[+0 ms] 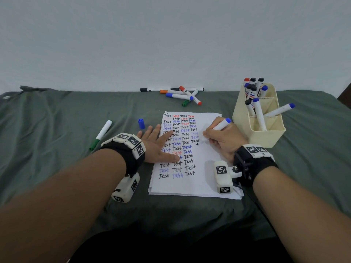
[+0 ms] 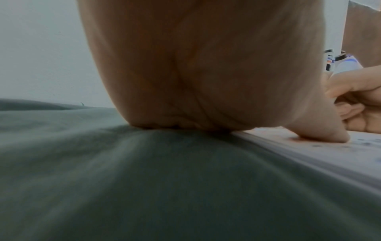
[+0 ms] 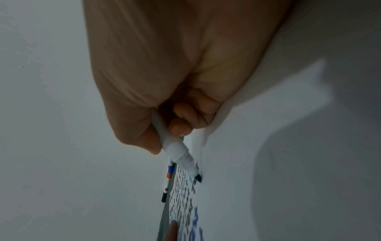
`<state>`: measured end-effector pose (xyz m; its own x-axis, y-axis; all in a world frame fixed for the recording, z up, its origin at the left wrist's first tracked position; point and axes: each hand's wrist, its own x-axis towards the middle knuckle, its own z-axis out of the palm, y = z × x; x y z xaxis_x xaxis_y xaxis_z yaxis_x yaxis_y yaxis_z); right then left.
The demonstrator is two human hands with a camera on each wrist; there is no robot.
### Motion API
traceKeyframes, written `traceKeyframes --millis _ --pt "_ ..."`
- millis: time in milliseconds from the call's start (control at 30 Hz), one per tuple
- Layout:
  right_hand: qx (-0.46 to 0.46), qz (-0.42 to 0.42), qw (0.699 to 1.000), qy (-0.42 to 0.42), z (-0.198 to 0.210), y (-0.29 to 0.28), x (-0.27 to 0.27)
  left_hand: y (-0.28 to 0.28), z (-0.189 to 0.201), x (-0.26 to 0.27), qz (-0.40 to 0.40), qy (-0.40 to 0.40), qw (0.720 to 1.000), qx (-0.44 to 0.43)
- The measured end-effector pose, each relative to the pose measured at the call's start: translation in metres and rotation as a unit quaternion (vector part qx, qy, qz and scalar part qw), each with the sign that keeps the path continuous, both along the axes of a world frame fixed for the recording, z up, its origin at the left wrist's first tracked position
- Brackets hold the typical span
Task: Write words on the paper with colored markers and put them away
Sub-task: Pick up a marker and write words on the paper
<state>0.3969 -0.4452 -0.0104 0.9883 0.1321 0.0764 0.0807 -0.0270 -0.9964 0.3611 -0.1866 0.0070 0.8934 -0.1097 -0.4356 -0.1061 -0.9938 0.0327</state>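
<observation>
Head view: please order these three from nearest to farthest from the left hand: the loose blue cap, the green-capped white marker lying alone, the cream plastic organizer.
From the left hand, which lies flat on the paper:
1. Loose blue cap, just beyond the fingertips, on the green cloth.
2. Green-capped white marker, lying alone further to the left.
3. Cream plastic organizer, far right, past the right hand.

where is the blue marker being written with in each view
Head: white-barrelled blue marker right of centre, in the right hand, above the paper.
Left wrist: far right edge, gripped.
Right wrist: centre, tip down.
Shared landmark: the handwritten white paper.
</observation>
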Motion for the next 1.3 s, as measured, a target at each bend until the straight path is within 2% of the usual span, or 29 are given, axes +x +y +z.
traceKeyframes --millis 367,833,1100,1200,1300 --pt "0.025 -0.018 0.999 0.013 0.002 0.000 -0.002 0.000 -0.001 -0.001 0.003 0.000 1.000 -0.002" --pt "0.013 -0.009 1.000 0.010 0.002 -0.002 -0.001 0.001 0.004 -0.003 -0.007 0.004 1.000 0.003" --pt "0.120 0.012 0.992 0.039 0.003 -0.003 -0.002 0.003 0.006 -0.003 -0.002 -0.002 1.000 -0.010" --pt "0.130 0.016 0.990 0.050 0.004 -0.003 -0.003 0.004 0.010 -0.002 -0.013 -0.054 0.998 -0.008" --pt "0.159 0.025 0.986 0.054 0.005 -0.004 -0.004 0.005 0.017 -0.002 -0.020 -0.192 0.981 -0.022"
